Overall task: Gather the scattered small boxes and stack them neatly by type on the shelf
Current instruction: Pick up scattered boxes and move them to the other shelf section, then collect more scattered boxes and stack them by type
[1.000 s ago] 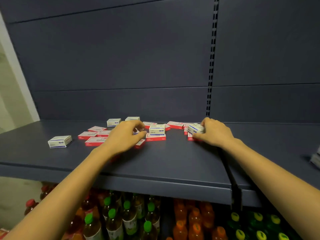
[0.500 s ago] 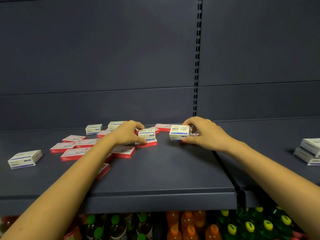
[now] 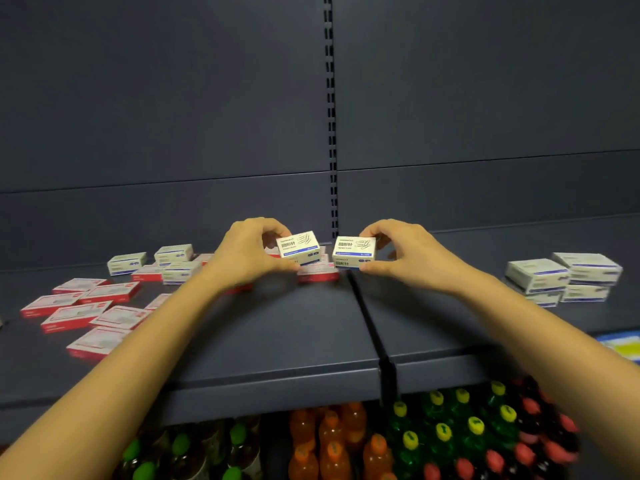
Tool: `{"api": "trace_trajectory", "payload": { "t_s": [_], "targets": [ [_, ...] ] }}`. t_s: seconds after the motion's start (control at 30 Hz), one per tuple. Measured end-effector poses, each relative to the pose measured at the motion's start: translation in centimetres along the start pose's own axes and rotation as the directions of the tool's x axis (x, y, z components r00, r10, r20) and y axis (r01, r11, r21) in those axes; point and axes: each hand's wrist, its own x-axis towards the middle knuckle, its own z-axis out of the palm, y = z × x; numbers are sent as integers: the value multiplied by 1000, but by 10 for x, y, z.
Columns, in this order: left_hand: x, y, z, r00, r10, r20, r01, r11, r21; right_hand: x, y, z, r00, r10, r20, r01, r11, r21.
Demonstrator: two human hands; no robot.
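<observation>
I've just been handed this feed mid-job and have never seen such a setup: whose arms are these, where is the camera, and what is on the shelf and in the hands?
There is no machine here. A person works with bare hands, and the single wide-angle camera sits on their head, looking forward and down, so the arms reach in from the bottom of the picture.

The left hand holds a white and blue box, and the right hand holds another white box; both are lifted just above the dark shelf.

On the left of the shelf lie scattered flat red boxes and a few loose white boxes. On the right stands a tidy stack of white boxes, probably where the two held ones belong. Below the shelf are coloured drink bottles.
</observation>
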Motion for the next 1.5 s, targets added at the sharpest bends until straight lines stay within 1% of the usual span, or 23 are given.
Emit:
{"api": "trace_trajectory", "payload": {
  "t_s": [0.33,0.43,0.57,0.7,0.87,0.97,1.17,1.27,1.37,1.43,1.5],
  "targets": [
    [14,130,81,998,38,40,-34,994,-103,-54,80,-114,1000,-19,-1,19,1000,-20],
    [21,165,104,998,59,38,-54,991,-120,-70,111,-144,999,-21,-24,21,1000,14],
    [29,208,127,996,77,52,-70,988,-135,-87,150,-173,1000,4,-28,-3,999,42],
    [39,241,148,993,99,67,-88,986,-144,-100,181,-187,1000,16,-23,-14,997,74],
    [43,251,168,989,55,135,-38,991,-126,-107,203,-189,1000,14,6,-14,997,79],
    [42,249,170,991,24,132,-4,989,-150,-107,209,-189,1000,7,21,-9,996,92],
    [40,250,172,994,-7,107,22,990,-142,-107,218,-184,999,5,48,-10,993,119],
    [37,250,167,997,-45,65,54,986,-155,-106,220,-183,997,1,78,-7,997,77],
    [31,245,157,997,-76,2,74,977,-198,-103,214,-186,999,-13,31,11,999,37],
    [27,238,148,995,-94,-44,86,985,-150,-99,203,-188,998,-55,-22,56,998,34],
    [21,228,137,989,-111,-94,106,993,-56,-94,189,-187,991,-125,-55,126,992,11]
  ]
}}
